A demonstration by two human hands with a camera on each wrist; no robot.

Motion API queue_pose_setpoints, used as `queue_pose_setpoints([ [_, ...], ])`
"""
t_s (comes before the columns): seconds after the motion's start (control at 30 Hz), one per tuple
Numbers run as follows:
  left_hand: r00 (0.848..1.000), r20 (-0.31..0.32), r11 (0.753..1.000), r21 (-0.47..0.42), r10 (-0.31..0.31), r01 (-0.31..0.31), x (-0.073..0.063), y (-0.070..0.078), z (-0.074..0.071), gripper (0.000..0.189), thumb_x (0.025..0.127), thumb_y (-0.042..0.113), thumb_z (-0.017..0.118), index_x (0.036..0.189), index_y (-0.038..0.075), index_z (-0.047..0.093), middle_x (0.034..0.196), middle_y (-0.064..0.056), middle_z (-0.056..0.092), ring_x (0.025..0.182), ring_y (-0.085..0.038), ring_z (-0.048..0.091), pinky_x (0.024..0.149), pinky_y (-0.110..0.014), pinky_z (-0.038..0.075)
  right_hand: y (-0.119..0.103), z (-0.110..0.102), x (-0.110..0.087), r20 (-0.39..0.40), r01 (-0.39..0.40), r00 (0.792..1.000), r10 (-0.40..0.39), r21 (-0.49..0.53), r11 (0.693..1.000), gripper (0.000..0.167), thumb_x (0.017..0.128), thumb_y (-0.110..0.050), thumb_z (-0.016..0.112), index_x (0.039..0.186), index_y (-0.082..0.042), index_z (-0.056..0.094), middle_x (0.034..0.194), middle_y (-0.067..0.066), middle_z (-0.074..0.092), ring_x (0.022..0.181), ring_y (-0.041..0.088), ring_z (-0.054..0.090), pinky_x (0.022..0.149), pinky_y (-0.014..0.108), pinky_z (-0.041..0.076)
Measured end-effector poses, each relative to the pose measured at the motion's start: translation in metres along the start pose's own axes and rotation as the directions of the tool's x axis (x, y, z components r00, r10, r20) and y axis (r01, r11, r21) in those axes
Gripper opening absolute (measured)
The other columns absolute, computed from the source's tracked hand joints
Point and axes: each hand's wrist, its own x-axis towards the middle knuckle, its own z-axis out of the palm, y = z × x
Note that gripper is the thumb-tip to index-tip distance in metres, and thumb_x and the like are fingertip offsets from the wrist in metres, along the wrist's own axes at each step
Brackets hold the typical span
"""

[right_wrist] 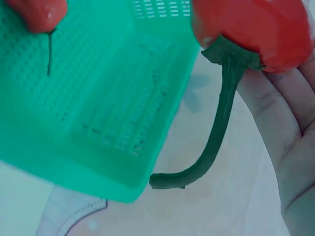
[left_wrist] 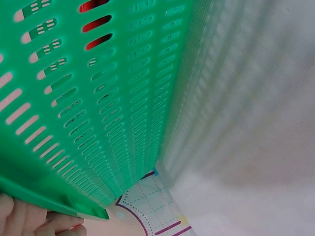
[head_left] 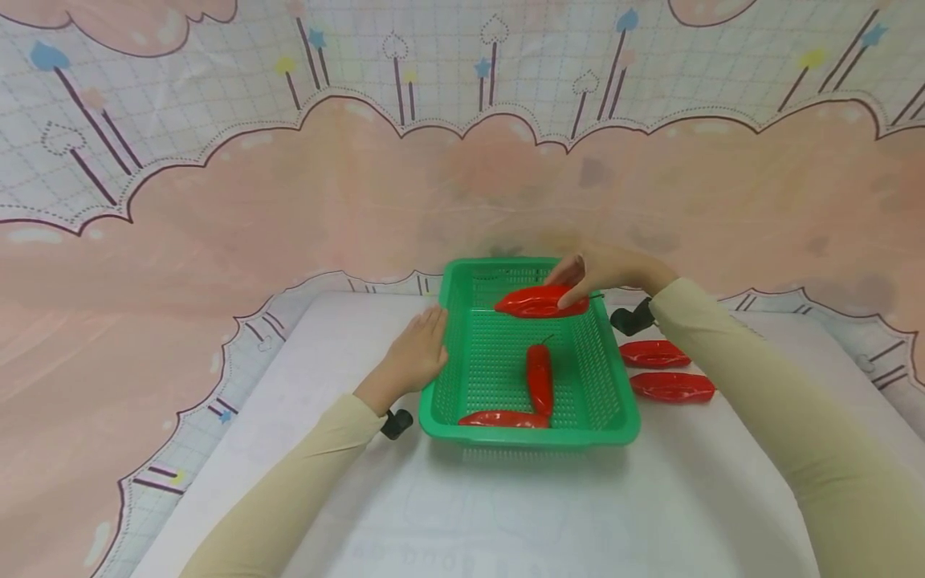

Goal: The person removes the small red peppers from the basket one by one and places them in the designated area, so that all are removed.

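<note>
My right hand point(head_left: 603, 269) holds a red chili pepper point(head_left: 531, 303) between thumb and fingers, above the back right part of a green plastic basket point(head_left: 531, 437). In the right wrist view, the held pepper's curved green stem point(right_wrist: 224, 103) hangs down beside the basket's edge. My left hand point(head_left: 415, 349) rests on the basket's left rim, its fingers pointing away from me; the left wrist view shows the fingers point(left_wrist: 29, 219) against the rim. Inside the basket lie two more red peppers: one lengthwise point(head_left: 539, 377), the other crosswise point(head_left: 502, 419), partly hidden by the front wall.
Two red peppers, a farther one point(head_left: 653, 354) and a nearer one point(head_left: 672, 387), lie on the white tabletop point(head_left: 506, 514) right of the basket, near my right sleeve. A patterned cloth backdrop point(head_left: 462, 193) rises behind the table.
</note>
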Motion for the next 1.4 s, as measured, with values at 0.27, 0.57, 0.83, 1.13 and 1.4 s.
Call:
queue_pose_setpoints([
  [0.27, 1.000, 0.002, 1.000, 0.007, 0.008, -0.008, 0.000, -0.001, 0.000, 0.060, 0.093, 0.016, 0.030, 0.144, -0.013, 0.019, 0.151, -0.030, 0.020, 0.144, -0.039, 0.016, 0.120, -0.046, 0.017, 0.008, -0.011, -0.019, -0.009, -0.062, 0.998, 0.061, -0.038, 0.997, 0.046, 0.080, -0.022, 0.074, 0.120, -0.002, 0.063, 0.110, 0.013, 0.070, 0.106, 0.027, 0.065, 0.090, 0.040, 0.055],
  [0.57, 1.000, 0.008, 1.000, 0.024, 0.013, -0.013, 0.001, 0.000, -0.001, 0.060, 0.093, 0.017, 0.030, 0.144, -0.013, 0.019, 0.152, -0.030, 0.020, 0.144, -0.039, 0.016, 0.120, -0.046, 0.017, 0.020, -0.025, -0.040, -0.070, -0.084, 0.994, 0.078, -0.090, 0.992, 0.046, 0.080, -0.023, 0.074, 0.119, -0.002, 0.064, 0.107, 0.012, 0.071, 0.099, 0.025, 0.068, 0.087, 0.041, 0.056],
  [0.83, 1.000, -0.002, 1.000, 0.020, 0.015, -0.015, 0.002, 0.000, 0.001, 0.060, 0.093, 0.017, 0.029, 0.144, -0.013, 0.019, 0.152, -0.030, 0.020, 0.144, -0.039, 0.017, 0.120, -0.046, 0.018, 0.028, -0.037, -0.057, -0.097, -0.094, 0.992, 0.084, -0.104, 0.990, 0.047, 0.081, -0.022, 0.073, 0.122, -0.002, 0.062, 0.104, 0.010, 0.072, 0.096, 0.021, 0.068, 0.086, 0.037, 0.057],
  [1.13, 1.000, 0.006, 1.000, 0.003, 0.000, 0.000, 0.002, 0.002, 0.000, 0.061, 0.092, 0.016, 0.028, 0.144, -0.013, 0.019, 0.152, -0.029, 0.020, 0.144, -0.038, 0.017, 0.120, -0.045, 0.017, 0.037, -0.046, -0.073, -0.155, -0.149, 0.980, 0.124, -0.156, 0.976, 0.050, 0.081, -0.023, 0.073, 0.123, 0.000, 0.061, 0.105, 0.013, 0.071, 0.097, 0.025, 0.068, 0.083, 0.036, 0.057],
  [1.4, 1.000, -0.004, 1.000, 0.010, 0.000, 0.000, 0.001, 0.001, 0.000, 0.060, 0.092, 0.016, 0.029, 0.144, -0.014, 0.019, 0.152, -0.029, 0.021, 0.144, -0.039, 0.018, 0.120, -0.046, 0.017, 0.047, -0.052, -0.086, -0.188, -0.187, 0.970, 0.155, -0.165, 0.968, 0.052, 0.081, -0.024, 0.073, 0.124, 0.001, 0.060, 0.108, 0.014, 0.070, 0.100, 0.027, 0.067, 0.085, 0.041, 0.057],
])
